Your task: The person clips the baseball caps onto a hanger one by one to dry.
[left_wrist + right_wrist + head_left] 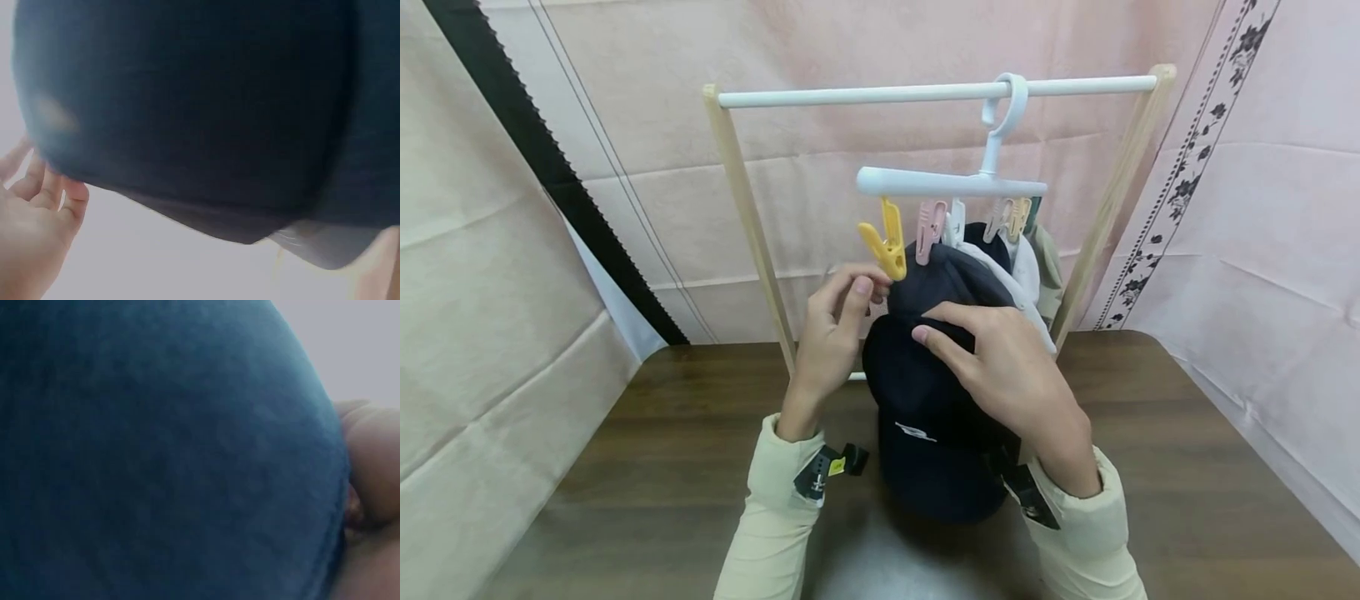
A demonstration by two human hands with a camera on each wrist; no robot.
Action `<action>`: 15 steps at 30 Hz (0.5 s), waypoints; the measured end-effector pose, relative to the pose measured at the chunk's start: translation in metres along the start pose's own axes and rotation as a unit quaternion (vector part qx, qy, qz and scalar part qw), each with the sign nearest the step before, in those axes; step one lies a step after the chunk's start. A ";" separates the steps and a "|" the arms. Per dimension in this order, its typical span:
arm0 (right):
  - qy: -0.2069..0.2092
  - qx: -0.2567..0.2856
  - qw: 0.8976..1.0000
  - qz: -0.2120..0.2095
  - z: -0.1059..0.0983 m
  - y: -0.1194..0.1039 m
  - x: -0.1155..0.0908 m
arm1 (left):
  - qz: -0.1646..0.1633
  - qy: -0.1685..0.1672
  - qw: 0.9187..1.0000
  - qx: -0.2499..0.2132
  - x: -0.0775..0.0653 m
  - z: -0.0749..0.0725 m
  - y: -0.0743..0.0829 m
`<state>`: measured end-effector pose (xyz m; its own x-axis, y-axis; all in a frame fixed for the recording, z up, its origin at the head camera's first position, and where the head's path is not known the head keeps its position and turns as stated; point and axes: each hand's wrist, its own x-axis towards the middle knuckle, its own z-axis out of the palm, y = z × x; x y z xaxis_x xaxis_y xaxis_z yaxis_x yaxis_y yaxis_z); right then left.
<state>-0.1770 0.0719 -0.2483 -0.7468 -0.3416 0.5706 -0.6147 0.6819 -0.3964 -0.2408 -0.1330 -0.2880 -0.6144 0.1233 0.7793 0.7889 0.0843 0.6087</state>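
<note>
A black cap (917,375) with a small white mark hangs in front of me, its brim low over the table. My right hand (1015,367) pinches its upper edge between thumb and fingers. My left hand (835,325) is beside the cap on the left, fingers loosely bent, fingertips right by the lower end of a yellow clothespin (891,246). That clothespin hangs from the left end of a pale blue hanger (917,182). In the left wrist view, the dark cap (187,112) fills most of the picture and partly hides the left fingertips. Dark fabric (169,444) also fills the right wrist view.
Other caps, including a dark grey cap (951,279), hang close behind near a pink clothespin (929,229) and several more clothespins. The hanger hooks over a white rod (850,96) between wooden posts (748,217). The rack stands on a brown wooden table (700,442), with pale cloth behind.
</note>
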 end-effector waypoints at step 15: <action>0.014 -0.005 1.000 -0.006 -0.005 0.003 -0.001 | -0.011 -0.048 0.976 -0.212 0.035 0.009 0.052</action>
<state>-0.1768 0.0775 -0.2468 -0.7320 -0.3317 0.5951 -0.6211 0.6839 -0.3828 -0.2207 -0.1150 -0.2304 -0.6106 0.2202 0.7607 0.6884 -0.3273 0.6473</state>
